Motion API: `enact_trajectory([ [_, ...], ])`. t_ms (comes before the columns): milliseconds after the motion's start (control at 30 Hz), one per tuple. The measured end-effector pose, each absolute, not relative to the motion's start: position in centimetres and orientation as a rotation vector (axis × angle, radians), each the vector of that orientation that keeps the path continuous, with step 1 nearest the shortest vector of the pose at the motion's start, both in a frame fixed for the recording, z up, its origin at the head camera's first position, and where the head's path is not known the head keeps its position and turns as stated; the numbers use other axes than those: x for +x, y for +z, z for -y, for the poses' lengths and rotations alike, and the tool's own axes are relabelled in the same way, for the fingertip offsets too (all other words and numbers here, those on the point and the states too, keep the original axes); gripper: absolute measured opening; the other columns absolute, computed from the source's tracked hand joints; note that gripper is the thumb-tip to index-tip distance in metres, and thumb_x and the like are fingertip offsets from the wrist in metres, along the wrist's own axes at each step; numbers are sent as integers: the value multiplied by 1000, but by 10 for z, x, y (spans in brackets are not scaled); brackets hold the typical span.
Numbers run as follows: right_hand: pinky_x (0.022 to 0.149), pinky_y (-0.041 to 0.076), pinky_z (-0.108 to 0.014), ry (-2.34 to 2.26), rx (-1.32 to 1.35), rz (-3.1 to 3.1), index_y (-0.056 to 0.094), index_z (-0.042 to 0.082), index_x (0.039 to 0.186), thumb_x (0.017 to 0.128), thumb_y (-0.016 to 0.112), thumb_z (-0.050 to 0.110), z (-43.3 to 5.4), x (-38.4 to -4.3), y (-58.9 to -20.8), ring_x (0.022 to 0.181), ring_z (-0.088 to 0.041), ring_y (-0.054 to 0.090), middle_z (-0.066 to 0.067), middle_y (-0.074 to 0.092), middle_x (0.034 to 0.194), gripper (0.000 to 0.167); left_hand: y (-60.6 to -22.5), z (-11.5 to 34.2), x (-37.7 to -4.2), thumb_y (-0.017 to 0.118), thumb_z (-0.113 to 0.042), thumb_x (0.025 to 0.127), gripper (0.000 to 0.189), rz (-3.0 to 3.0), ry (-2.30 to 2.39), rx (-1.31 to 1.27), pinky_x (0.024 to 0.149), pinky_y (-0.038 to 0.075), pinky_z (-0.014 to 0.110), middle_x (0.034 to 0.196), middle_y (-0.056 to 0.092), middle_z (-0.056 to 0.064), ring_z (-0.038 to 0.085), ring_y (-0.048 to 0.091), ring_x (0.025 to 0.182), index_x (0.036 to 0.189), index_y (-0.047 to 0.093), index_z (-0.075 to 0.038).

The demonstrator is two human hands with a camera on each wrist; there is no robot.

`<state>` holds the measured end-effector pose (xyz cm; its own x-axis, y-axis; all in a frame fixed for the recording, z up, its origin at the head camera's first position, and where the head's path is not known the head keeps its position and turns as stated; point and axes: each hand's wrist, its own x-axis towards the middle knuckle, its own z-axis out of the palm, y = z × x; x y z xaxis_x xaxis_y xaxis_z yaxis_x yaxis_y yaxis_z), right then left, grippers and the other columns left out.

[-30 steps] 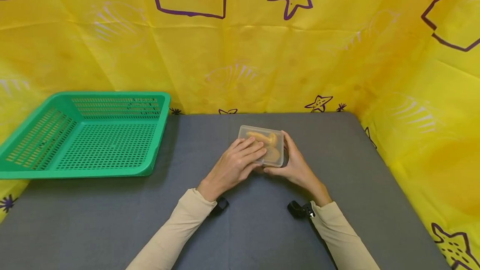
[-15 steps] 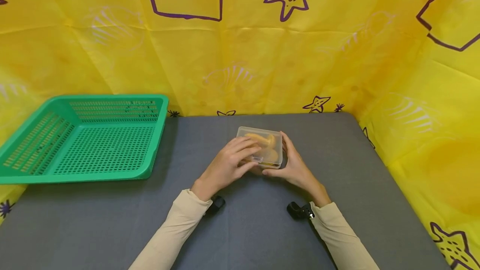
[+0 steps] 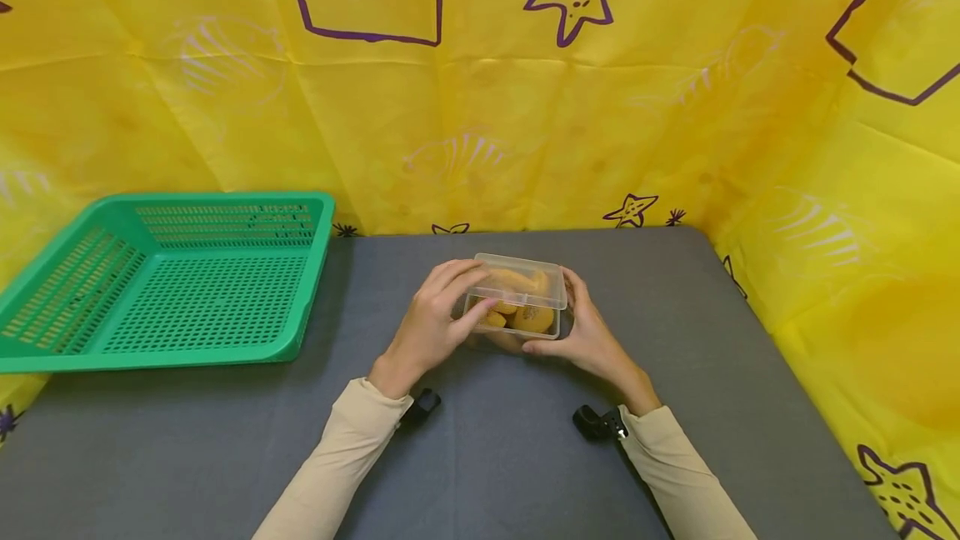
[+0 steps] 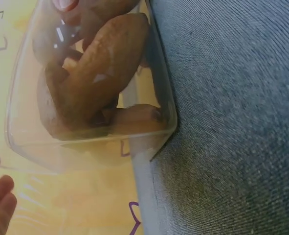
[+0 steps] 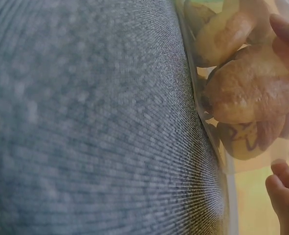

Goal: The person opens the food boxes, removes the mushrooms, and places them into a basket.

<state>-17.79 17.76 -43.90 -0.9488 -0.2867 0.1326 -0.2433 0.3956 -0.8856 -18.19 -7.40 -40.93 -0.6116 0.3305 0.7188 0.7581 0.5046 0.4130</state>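
Observation:
A clear plastic box (image 4: pixel 76 155) stands on the table towards the back, filled with several rounded yellow-brown pieces (image 3: pixel 534 319) whose kind does not show clearly. Its translucent lid (image 3: pixel 553 293) is tilted, with the front edge raised off the rim. My left hand (image 3: pixel 423 323) pinches the lid at its left end, fingers on top and thumb at the front edge. At the box's right side, my right hand (image 3: pixel 596 344) grips the wall, thumb in front and fingers behind. Through the walls, both wrist views show the pieces close up.
A green perforated plastic basket (image 3: pixel 313 307) sits at the left on the grey cloth-covered table (image 3: pixel 510 457). Behind and to the right hangs a yellow printed sheet (image 3: pixel 487 98). Black wrist cameras (image 3: pixel 596 422) sit under both cuffs.
The lid's front edge has come up, uncovering the pieces at the front. My left hand has shifted left from lying over the lid to pinching it. My right hand has kept its hold.

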Motion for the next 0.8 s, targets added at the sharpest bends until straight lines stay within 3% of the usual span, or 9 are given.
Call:
enact_trajectory([
  [200, 120, 24, -56, -1647, -488, -2600, 11, 3, 150, 66, 93, 13, -176, -179, -439, 148, -36, 28, -21, 29, 157, 118, -407, 74, -180, 74, -17, 90, 33, 2173, -1002, -733, 96, 52, 43, 119, 67, 13, 27, 63, 110, 120, 69, -4],
  [500, 122, 21, -54, -1676, -473, -2587, 14, 1, 140, 65, 94, 10, -174, -178, -441, 149, -39, 27, -22, 32, 155, 110, -406, 75, -179, 73, -20, 91, 37, 2194, -1050, -661, 97, 52, 40, 116, 68, 11, 25, 64, 110, 124, 67, -4],
  [800, 122, 20, -55, -1717, -562, -2561, 14, 6, 146, 67, 92, 8, -176, -180, -443, 150, -38, 25, -21, 26, 157, 111, -407, 73, -180, 74, -20, 90, 43, 2221, -1079, -615, 86, 54, 42, 114, 69, 11, 28, 64, 99, 129, 63, -4],
])
